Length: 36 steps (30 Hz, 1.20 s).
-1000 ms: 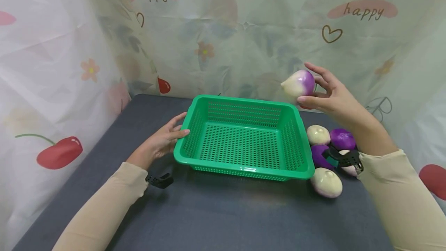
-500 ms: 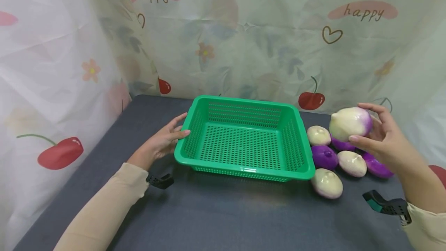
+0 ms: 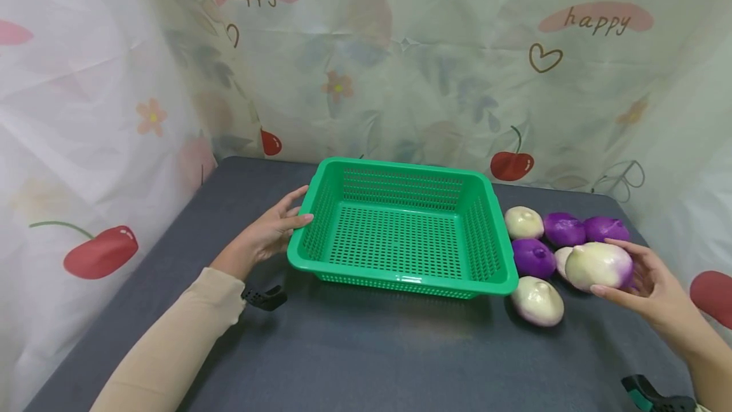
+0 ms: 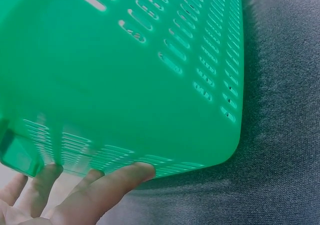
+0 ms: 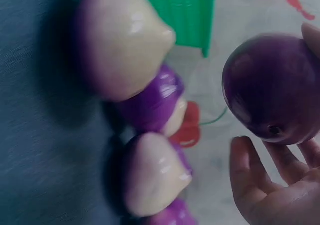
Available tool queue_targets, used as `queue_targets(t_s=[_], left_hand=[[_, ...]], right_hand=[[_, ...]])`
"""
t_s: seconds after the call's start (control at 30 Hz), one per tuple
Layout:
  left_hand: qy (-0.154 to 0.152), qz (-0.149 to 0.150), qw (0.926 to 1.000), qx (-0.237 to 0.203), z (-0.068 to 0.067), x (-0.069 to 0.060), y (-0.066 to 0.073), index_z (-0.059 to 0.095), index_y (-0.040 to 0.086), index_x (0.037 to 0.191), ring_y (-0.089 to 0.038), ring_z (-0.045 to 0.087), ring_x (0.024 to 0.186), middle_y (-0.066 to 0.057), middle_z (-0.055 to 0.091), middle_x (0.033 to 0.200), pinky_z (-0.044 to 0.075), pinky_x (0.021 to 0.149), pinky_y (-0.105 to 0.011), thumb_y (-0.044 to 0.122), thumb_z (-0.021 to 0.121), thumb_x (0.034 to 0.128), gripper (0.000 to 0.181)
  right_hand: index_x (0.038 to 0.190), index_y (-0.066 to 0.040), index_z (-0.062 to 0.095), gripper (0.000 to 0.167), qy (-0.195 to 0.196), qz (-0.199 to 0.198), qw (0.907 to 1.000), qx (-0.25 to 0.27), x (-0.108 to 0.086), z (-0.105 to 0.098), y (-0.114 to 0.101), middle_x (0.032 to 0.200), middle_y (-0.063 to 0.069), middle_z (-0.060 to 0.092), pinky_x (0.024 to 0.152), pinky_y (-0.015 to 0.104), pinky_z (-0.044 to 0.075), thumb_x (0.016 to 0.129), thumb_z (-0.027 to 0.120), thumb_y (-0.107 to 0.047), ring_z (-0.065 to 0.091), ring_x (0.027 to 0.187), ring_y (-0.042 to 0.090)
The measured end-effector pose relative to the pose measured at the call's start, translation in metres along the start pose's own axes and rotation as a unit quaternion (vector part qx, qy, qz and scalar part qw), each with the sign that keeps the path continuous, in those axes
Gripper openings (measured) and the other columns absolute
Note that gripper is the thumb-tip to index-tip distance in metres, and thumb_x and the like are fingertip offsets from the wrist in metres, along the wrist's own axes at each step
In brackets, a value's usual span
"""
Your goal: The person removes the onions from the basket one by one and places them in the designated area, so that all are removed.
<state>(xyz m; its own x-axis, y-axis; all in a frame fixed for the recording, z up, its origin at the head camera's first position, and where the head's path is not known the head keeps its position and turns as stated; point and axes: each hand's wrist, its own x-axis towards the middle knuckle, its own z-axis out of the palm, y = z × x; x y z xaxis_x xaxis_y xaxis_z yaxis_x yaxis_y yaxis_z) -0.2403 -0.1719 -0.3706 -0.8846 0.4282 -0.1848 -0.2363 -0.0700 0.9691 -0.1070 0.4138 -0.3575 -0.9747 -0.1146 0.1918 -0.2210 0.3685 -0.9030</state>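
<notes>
My left hand (image 3: 260, 237) holds the left end of a green plastic basket (image 3: 400, 281), thumb over the rim and fingers along the outside. Those fingers touch the slotted wall of the basket (image 4: 100, 85) in the left wrist view. My right hand (image 3: 657, 291) grips a white-and-purple turnip (image 3: 595, 266) from its right side, over the turnip group. The right wrist view shows the held turnip (image 5: 270, 85) from its purple end. Beside the basket's right end lie a front white turnip (image 3: 536, 301), a back white turnip (image 3: 523, 222) and several purple ones, including one purple turnip (image 3: 533, 258).
A dark grey cloth-covered table (image 3: 372, 348) lies under everything. Behind it and at both sides hangs a printed curtain (image 3: 400, 81) with cherries and lettering. The held turnip partly hides another white turnip (image 3: 562, 260).
My right hand has carried the turnip rightward and down, from above the basket's back right corner to over the turnip group. The left hand and basket have stayed in place.
</notes>
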Motion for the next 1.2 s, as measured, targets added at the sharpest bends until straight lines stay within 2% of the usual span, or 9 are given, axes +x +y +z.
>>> queue_targets(t_s=[0.23, 0.33, 0.53, 0.63, 0.8, 0.97, 1.03, 1.07, 1.2], left_hand=[[0.002, -0.004, 1.0, -0.003, 0.0, 0.0, 0.001, 0.003, 0.032, 0.156, -0.041, 0.048, 0.128, -0.013, 0.024, 0.158, 0.053, 0.088, -0.049, 0.014, 0.055, 0.0991, 0.079], [0.003, -0.003, 1.0, -0.004, 0.0, 0.0, 0.001, 0.004, 0.032, 0.156, -0.041, 0.049, 0.128, -0.013, 0.024, 0.158, 0.053, 0.087, -0.049, 0.014, 0.055, 0.0991, 0.079], [0.005, -0.001, 1.0, -0.001, 0.0, -0.001, 0.0, 0.005, 0.034, 0.156, -0.04, 0.051, 0.126, -0.012, 0.024, 0.158, 0.054, 0.086, -0.049, 0.014, 0.055, 0.0992, 0.078], [0.004, -0.001, 1.0, 0.0, 0.0, -0.001, 0.0, 0.004, 0.033, 0.156, -0.039, 0.052, 0.125, -0.013, 0.023, 0.158, 0.054, 0.086, -0.048, 0.014, 0.055, 0.0993, 0.078], [0.006, -0.006, 1.0, -0.002, 0.0, 0.0, 0.0, 0.005, 0.034, 0.156, -0.038, 0.052, 0.125, -0.013, 0.024, 0.158, 0.054, 0.087, -0.048, 0.014, 0.055, 0.0993, 0.078], [0.008, -0.01, 0.9999, -0.003, 0.001, -0.001, 0.001, 0.006, 0.034, 0.156, -0.039, 0.05, 0.127, -0.012, 0.025, 0.158, 0.053, 0.088, -0.049, 0.015, 0.055, 0.0994, 0.077], [0.007, -0.01, 0.9999, -0.003, 0.001, -0.001, 0.001, 0.005, 0.034, 0.156, -0.04, 0.05, 0.127, -0.012, 0.024, 0.158, 0.053, 0.088, -0.049, 0.015, 0.055, 0.0994, 0.078], [0.008, -0.01, 0.9999, -0.005, 0.001, -0.001, 0.001, 0.005, 0.034, 0.156, -0.04, 0.049, 0.127, -0.012, 0.024, 0.158, 0.053, 0.088, -0.049, 0.015, 0.055, 0.0994, 0.078], [0.01, -0.011, 0.9998, -0.01, 0.002, -0.001, 0.001, 0.006, 0.035, 0.155, -0.042, 0.048, 0.128, -0.011, 0.026, 0.157, 0.053, 0.087, -0.049, 0.013, 0.054, 0.0996, 0.077]], right_hand=[[0.138, -0.029, 0.033, 0.071, 0.01, 0.041, 0.9985, -0.034, -0.016, -0.002, 0.023, 0.124, -0.02, 0.039, 0.071, 0.011, 0.05, 0.087, 0.063, 0.01, 0.05, 0.102, -0.017], [0.136, -0.032, 0.032, 0.07, 0.017, 0.06, 0.9971, -0.043, -0.022, -0.002, 0.031, 0.12, -0.016, 0.036, 0.07, 0.013, 0.05, 0.088, 0.064, 0.008, 0.052, 0.099, -0.016], [0.13, -0.04, 0.03, 0.066, 0.028, 0.095, 0.9865, -0.13, -0.031, -0.001, 0.042, 0.115, -0.012, 0.034, 0.068, 0.012, 0.047, 0.09, 0.067, -0.004, 0.048, 0.093, -0.018], [0.129, -0.04, 0.031, 0.062, 0.022, 0.114, 0.98, -0.162, -0.033, -0.001, 0.047, 0.116, -0.004, 0.036, 0.067, 0.013, 0.046, 0.09, 0.069, -0.01, 0.046, 0.09, -0.018], [0.129, -0.025, 0.034, 0.056, 0.009, 0.128, 0.9728, -0.193, -0.034, 0.0, 0.053, 0.121, 0.014, 0.039, 0.065, 0.015, 0.046, 0.088, 0.071, -0.014, 0.045, 0.087, -0.019], [0.127, -0.009, 0.035, 0.055, 0.003, 0.13, 0.9743, -0.183, -0.032, 0.001, 0.058, 0.121, 0.013, 0.045, 0.066, 0.014, 0.047, 0.087, 0.072, -0.013, 0.045, 0.089, -0.021], [0.128, -0.002, 0.034, 0.058, 0.001, 0.138, 0.9734, -0.183, -0.031, 0.001, 0.059, 0.124, 0.021, 0.046, 0.066, 0.014, 0.047, 0.087, 0.073, -0.014, 0.044, 0.089, -0.022], [0.129, 0.001, 0.032, 0.06, -0.002, 0.143, 0.9724, -0.184, -0.03, 0.001, 0.059, 0.126, 0.029, 0.043, 0.066, 0.014, 0.046, 0.087, 0.073, -0.014, 0.043, 0.089, -0.023], [0.133, 0.012, 0.025, 0.072, -0.017, 0.159, 0.9676, -0.196, -0.029, 0.0, 0.057, 0.134, 0.041, 0.037, 0.066, 0.011, 0.042, 0.088, 0.072, -0.019, 0.037, 0.089, -0.026]])
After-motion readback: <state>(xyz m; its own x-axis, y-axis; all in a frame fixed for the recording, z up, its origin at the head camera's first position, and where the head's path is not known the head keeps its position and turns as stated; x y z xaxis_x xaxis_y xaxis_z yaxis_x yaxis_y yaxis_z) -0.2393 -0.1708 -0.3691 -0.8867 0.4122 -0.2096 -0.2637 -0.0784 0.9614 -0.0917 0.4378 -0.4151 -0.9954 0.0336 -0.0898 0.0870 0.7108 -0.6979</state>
